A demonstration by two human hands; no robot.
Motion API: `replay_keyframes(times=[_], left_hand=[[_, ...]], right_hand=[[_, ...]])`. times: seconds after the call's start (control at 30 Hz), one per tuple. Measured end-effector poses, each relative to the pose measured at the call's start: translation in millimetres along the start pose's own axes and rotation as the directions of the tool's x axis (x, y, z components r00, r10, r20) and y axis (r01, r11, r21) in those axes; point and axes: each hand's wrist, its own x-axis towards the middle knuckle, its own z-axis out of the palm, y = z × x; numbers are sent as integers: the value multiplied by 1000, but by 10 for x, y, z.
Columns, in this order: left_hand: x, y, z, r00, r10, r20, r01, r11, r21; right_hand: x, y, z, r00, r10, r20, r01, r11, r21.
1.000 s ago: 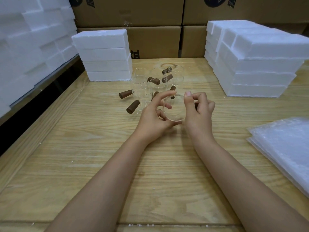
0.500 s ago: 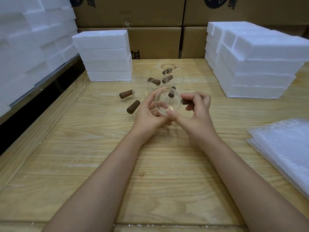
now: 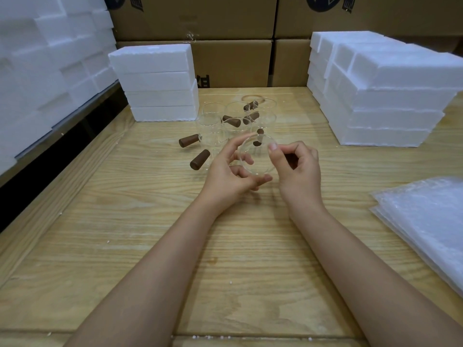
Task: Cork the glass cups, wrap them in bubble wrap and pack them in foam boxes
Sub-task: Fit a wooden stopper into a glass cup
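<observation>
A clear glass cup [image 3: 258, 156] is held on its side above the wooden table, its round mouth turned toward me. My left hand [image 3: 231, 171] grips it from the left, thumb over the rim and fingers underneath. My right hand [image 3: 297, 169] has its fingers curled, with thumb and forefinger pinching the cup's right rim. A dark item inside that fist is too hidden to name. Several more glass cups [image 3: 236, 116] with brown corks [image 3: 231, 121] stand behind. Two loose corks [image 3: 199, 159] lie to the left.
Foam boxes are stacked at the back left [image 3: 155, 82] and at the right [image 3: 380, 91], more along the left wall [image 3: 47, 53]. Bubble wrap sheets [image 3: 426, 221] lie at the right edge. Cardboard cartons [image 3: 233, 61] line the back. Bare table [image 3: 175, 246] shows in front.
The cup has tipped and turned between my hands. My right hand has shifted from the cup's far side to pinching its right rim.
</observation>
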Motion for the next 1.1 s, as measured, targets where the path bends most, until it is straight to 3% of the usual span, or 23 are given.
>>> replay_keyframes(times=[0.27,0.53,0.8,1.1], left_hand=[[-11,-14,18,999,7,33,-9,996,89],[-31,12,31,1000,4,16,-6,988,154],[-25,21,10,999,-32,-35,34,997,71],[-2,17,-10,1000,-28,-9,28,1000,9]], right_hand=[[-34,9,48,990,78,-116,-77,997,11],[-51,-40,71,982,180,-60,-186,974,-129],[-10,5,8,993,51,110,-24,972,-232],[4,16,-67,991,-58,123,74,989,-128]])
